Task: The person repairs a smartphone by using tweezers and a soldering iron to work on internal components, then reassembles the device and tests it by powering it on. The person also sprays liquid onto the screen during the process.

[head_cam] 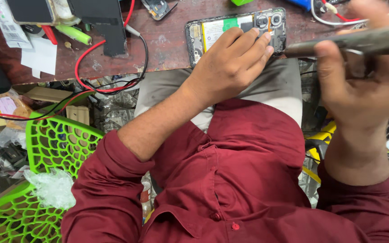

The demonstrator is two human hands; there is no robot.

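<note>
Phone (212,31): back off, battery and cameras bared | left hand (230,63): flat, pressing it | right hand (361,85): gripping dark tool (361,42)

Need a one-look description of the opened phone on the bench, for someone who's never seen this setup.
Start at the reddish-brown worktable across the top of the view. At its near edge, under the left hand, lies the opened phone. Its back cover is off, showing a pale battery with a green patch and two round camera lenses; nothing nearby looks like that.
</note>
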